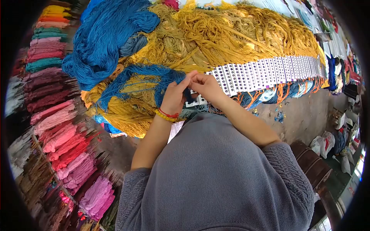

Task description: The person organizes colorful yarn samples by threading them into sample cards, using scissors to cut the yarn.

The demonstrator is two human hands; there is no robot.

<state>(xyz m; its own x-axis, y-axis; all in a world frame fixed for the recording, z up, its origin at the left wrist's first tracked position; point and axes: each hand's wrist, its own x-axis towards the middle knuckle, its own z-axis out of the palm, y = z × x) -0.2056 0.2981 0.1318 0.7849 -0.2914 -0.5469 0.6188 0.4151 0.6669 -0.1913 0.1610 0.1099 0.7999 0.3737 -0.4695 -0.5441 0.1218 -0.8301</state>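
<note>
My left hand (175, 93), with a red and a yellow bracelet at the wrist, is closed on blue yarn (169, 77). Fingertips of my right hand (207, 87) are pinched together right beside it, on the same blue strands where they pass between the hands. The exact grip is partly hidden by the fingers. Under and beyond the hands runs a row of white cards (246, 75) with dark round holes. Mustard-yellow yarn (216, 34) is heaped behind the cards, and some blue strands lie across it on the left.
A big blue skein (104, 38) lies at the upper left. Pink skeins (63, 138) and other colours hang in rows along the left side. Blue, white and orange strands (266, 94) show below the cards. Bags (323, 144) and a brown seat (310, 163) stand at the right.
</note>
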